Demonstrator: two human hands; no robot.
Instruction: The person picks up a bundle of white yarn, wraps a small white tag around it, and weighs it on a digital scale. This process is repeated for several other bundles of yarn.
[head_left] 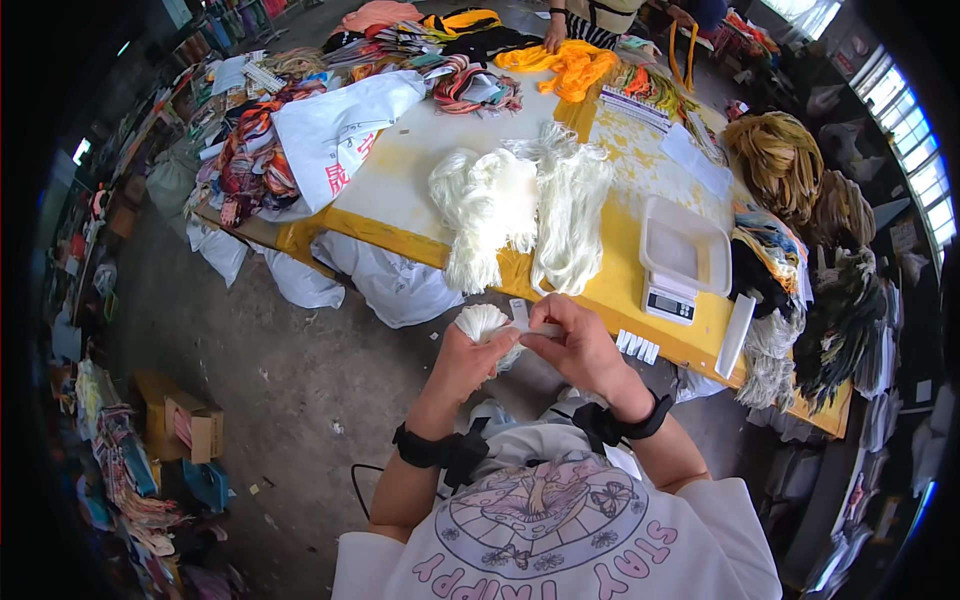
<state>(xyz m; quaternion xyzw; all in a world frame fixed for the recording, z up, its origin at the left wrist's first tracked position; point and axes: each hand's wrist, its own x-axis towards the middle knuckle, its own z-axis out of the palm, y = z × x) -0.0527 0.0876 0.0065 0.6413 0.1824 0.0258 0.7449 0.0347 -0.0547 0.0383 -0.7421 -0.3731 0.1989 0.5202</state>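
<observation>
1. Your left hand [462, 362] squeezes a small white yarn bundle [484, 324], just off the yellow table [612, 290] edge.
2. Your right hand [578, 345] pinches a white paper strip [536, 328] against that bundle.
3. Bigger white yarn skeins [520, 205] lie on the table beside a white scale [682, 256].

a: any labels or screens here?
b: the scale [672, 296] on the yellow surface [610, 290] has a small grey screen; white label strips [637, 347] lie at its near edge.
a: packages?
b: a white bag with red print [335, 135] far left; a brown cardboard box [195, 428] on the floor.
</observation>
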